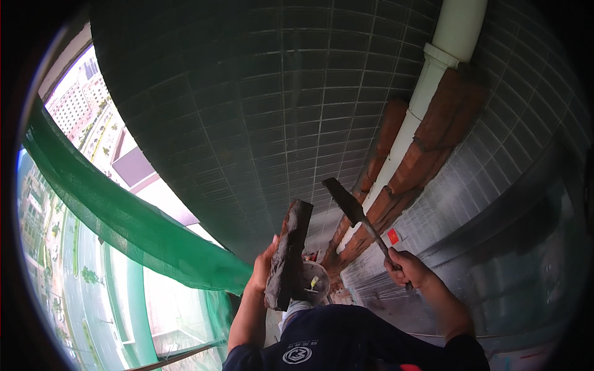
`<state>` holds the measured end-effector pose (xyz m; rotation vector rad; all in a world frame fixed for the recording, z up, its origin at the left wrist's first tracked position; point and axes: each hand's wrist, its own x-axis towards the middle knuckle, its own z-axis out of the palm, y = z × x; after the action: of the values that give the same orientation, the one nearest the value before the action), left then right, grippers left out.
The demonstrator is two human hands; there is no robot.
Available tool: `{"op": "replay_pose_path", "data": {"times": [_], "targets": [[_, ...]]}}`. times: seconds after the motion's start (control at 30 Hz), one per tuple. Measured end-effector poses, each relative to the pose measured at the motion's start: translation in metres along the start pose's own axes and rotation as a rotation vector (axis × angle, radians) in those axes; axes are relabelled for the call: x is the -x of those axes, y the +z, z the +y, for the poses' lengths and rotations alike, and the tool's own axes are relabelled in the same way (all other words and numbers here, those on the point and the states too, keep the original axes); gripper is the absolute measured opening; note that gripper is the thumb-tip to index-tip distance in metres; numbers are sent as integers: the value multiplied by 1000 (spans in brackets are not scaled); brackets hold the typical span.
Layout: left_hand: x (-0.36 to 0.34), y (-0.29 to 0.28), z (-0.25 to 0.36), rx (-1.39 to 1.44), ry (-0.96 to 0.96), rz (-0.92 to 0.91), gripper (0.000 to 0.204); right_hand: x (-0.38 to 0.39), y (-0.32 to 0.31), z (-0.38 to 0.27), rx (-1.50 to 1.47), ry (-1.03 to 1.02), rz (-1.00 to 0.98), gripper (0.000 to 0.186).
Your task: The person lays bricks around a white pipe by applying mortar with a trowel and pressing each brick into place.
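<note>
My left hand (264,264) grips a long reddish brick (291,253) by its left side. Grey-brown mortar coats the brick's dark face, which is turned to the right. In my right hand (406,269) is the handle of a trowel (346,203) with a dark, narrow blade. The blade points up and left, apart from the brick. Beyond the trowel, red bricks (413,166) are stacked along both sides of a white pipe (396,139) in the corner. The fingers of my left hand are partly hidden behind the brick.
Below my hands stands a round bucket (325,285) with a yellow-handled thing in it. Grey tiled walls (297,111) rise ahead and to the right. A small red patch (393,236) is on the right wall. Green netting (136,222) hangs along the open left edge, high above a street.
</note>
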<state>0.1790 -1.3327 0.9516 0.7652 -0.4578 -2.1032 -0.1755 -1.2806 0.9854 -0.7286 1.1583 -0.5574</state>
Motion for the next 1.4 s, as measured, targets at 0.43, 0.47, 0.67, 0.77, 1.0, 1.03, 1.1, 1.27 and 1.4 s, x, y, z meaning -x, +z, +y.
{"op": "replay_pose_path", "data": {"times": [0.43, 0.47, 0.67, 0.77, 1.0, 1.03, 1.1, 1.27, 1.4], "targets": [[-13, 10, -18, 91, 135, -154, 53, -97, 41, 112, 91, -314, -248, 65], [-12, 8, -16, 185, 111, -109, 51, -98, 31, 119, 111, -292, -261, 66], [-22, -19, 0, 271, 145, -224, 50, -97, -30, 170, -91, -145, -124, 62], [-11, -16, 4, -69, 219, -84, 55, -85, 5, 125, -427, -54, -87, 49], [-44, -3, -52, 237, -29, -761, 46, -118, -71, 61, -341, -402, -632, 76], [-67, -13, -68, 105, 55, -925, 47, -114, -84, 61, -329, -433, -556, 78], [-76, -17, -78, 91, 93, -1085, 49, -81, -21, 42, -348, -475, -446, 52], [-41, 3, -44, 357, -276, -1406, 50, -63, -3, 30, -190, -624, -433, 43], [-47, 3, -47, 354, -282, -1420, 50, -73, -16, 52, -314, -538, -294, 22]]}}
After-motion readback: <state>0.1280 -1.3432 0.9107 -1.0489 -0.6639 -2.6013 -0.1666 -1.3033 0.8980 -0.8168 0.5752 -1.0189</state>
